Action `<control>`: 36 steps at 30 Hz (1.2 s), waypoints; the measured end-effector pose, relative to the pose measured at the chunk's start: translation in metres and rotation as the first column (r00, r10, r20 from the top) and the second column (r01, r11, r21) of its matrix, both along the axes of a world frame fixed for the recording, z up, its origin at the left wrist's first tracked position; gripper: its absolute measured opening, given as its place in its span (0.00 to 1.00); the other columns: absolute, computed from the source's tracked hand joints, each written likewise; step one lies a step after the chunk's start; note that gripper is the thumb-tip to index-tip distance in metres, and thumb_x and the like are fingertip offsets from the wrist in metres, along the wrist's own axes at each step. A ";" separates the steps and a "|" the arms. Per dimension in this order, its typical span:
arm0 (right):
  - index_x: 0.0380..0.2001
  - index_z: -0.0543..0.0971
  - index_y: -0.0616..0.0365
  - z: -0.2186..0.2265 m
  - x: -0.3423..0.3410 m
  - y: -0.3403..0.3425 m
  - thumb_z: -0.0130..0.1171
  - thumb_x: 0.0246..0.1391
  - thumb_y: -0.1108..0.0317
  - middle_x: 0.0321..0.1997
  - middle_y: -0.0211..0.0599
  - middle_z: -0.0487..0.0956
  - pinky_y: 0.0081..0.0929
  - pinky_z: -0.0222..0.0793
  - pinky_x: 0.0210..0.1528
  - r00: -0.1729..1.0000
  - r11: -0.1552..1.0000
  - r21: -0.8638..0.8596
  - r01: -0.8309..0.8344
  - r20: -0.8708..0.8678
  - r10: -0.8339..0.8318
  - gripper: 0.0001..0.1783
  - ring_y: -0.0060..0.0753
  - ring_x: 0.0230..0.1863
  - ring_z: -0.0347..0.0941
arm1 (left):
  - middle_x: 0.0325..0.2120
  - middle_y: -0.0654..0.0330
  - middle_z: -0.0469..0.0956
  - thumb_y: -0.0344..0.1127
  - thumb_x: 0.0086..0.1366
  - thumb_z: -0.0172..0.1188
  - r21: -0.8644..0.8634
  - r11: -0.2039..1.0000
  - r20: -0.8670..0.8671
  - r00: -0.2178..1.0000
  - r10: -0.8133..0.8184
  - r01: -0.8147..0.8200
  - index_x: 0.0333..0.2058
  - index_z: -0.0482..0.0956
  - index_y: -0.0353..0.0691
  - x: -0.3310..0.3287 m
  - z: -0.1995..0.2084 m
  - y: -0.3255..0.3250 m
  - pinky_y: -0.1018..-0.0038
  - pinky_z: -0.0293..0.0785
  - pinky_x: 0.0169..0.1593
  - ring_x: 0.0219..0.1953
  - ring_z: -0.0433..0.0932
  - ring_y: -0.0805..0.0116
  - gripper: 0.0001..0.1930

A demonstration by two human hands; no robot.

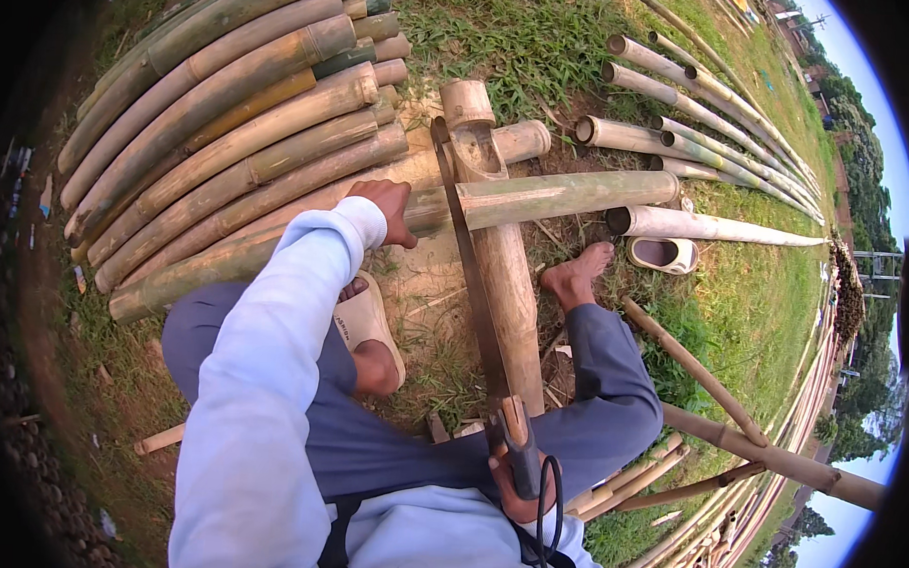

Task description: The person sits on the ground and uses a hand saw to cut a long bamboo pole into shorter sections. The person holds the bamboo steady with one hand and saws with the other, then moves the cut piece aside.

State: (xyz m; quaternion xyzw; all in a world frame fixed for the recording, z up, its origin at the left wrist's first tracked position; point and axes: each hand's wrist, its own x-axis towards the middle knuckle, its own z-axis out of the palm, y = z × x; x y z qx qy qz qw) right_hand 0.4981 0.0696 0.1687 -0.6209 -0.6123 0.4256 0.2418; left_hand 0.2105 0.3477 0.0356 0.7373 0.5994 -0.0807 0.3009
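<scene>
My right hand [515, 486], low in the picture close to my body, is closed around the wooden handle of a hand saw [472, 275]. Its long dark blade runs away from me and crosses a green-brown bamboo pole [568, 196]. That pole lies sideways over a thicker bamboo post [504, 296] with a notch cut near its far end. Left of the blade, my left hand [384, 207] rests on the same pole, its fingers curled over it. The blade's edge sits at the pole; how deep it is in, I cannot tell.
Stacked bamboo lengths [240, 116] fill the upper left. More long poles [711, 113] lie on the grass at right. An empty sandal [663, 254] lies beside my bare foot [580, 273]; my other foot wears a sandal [373, 326]. A bamboo frame [769, 455] stands lower right.
</scene>
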 end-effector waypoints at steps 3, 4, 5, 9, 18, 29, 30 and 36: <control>0.40 0.81 0.64 -0.016 0.005 0.017 0.68 0.57 0.71 0.24 0.31 0.76 0.23 0.69 0.33 0.987 0.993 -0.101 0.056 -0.141 -0.070 0.10 0.19 0.29 0.72 | 0.44 0.41 0.84 0.57 0.44 0.74 0.020 0.997 0.036 0.997 0.069 -0.070 0.48 0.81 0.33 -0.004 -0.008 0.019 0.58 0.78 0.55 0.49 0.83 0.45 0.38; 0.39 0.81 0.64 -0.037 0.001 0.036 0.69 0.57 0.71 0.24 0.32 0.76 0.24 0.69 0.34 0.968 0.985 -0.125 0.117 -0.206 -0.141 0.10 0.20 0.29 0.72 | 0.45 0.40 0.83 0.59 0.43 0.74 0.015 0.997 0.036 0.997 0.070 -0.071 0.49 0.80 0.33 -0.002 -0.007 0.023 0.57 0.77 0.56 0.50 0.83 0.44 0.40; 0.39 0.81 0.64 -0.062 -0.005 0.066 0.69 0.57 0.71 0.23 0.33 0.76 0.25 0.69 0.34 0.966 0.984 -0.125 0.129 -0.209 -0.153 0.10 0.20 0.29 0.72 | 0.45 0.40 0.83 0.59 0.43 0.74 0.005 0.997 0.020 0.997 0.077 -0.077 0.49 0.80 0.32 -0.002 -0.012 0.018 0.57 0.77 0.56 0.50 0.83 0.44 0.41; 0.38 0.81 0.64 -0.061 -0.035 0.127 0.68 0.58 0.71 0.24 0.36 0.76 0.27 0.70 0.34 0.979 0.995 0.097 0.016 -0.203 0.004 0.09 0.21 0.28 0.73 | 0.44 0.41 0.84 0.61 0.43 0.74 0.035 0.998 -0.012 0.999 0.051 -0.050 0.50 0.80 0.32 -0.005 -0.007 0.019 0.57 0.78 0.55 0.49 0.83 0.44 0.43; 0.39 0.80 0.65 -0.031 -0.027 0.076 0.71 0.56 0.71 0.23 0.28 0.77 0.24 0.68 0.30 0.980 0.992 0.097 0.082 -0.188 -0.063 0.12 0.20 0.25 0.70 | 0.40 0.45 0.85 0.58 0.47 0.73 0.091 0.995 -0.045 0.998 0.042 -0.037 0.48 0.76 0.35 0.008 -0.003 -0.004 0.55 0.79 0.50 0.44 0.84 0.45 0.37; 0.38 0.79 0.64 -0.039 -0.016 0.056 0.73 0.54 0.72 0.21 0.29 0.75 0.26 0.68 0.26 0.987 0.973 0.220 0.065 -0.155 -0.031 0.13 0.21 0.22 0.70 | 0.47 0.40 0.82 0.60 0.43 0.73 0.056 0.997 0.019 0.999 0.046 -0.047 0.55 0.75 0.32 -0.007 -0.013 0.020 0.56 0.78 0.56 0.51 0.82 0.44 0.45; 0.38 0.80 0.64 -0.041 -0.016 0.057 0.73 0.54 0.72 0.21 0.31 0.76 0.27 0.68 0.26 0.988 0.966 0.252 0.052 -0.153 -0.013 0.13 0.23 0.21 0.70 | 0.44 0.40 0.83 0.60 0.44 0.73 0.077 0.996 0.017 0.999 0.041 -0.042 0.51 0.77 0.32 -0.008 -0.012 0.015 0.56 0.79 0.53 0.48 0.83 0.44 0.42; 0.35 0.81 0.64 -0.026 -0.007 0.036 0.71 0.55 0.71 0.23 0.34 0.77 0.25 0.70 0.31 0.997 0.978 0.200 0.067 -0.060 -0.056 0.09 0.25 0.24 0.73 | 0.41 0.43 0.83 0.55 0.46 0.74 0.117 0.993 -0.033 0.999 0.033 -0.029 0.52 0.72 0.36 0.016 -0.015 -0.022 0.54 0.81 0.48 0.45 0.84 0.44 0.40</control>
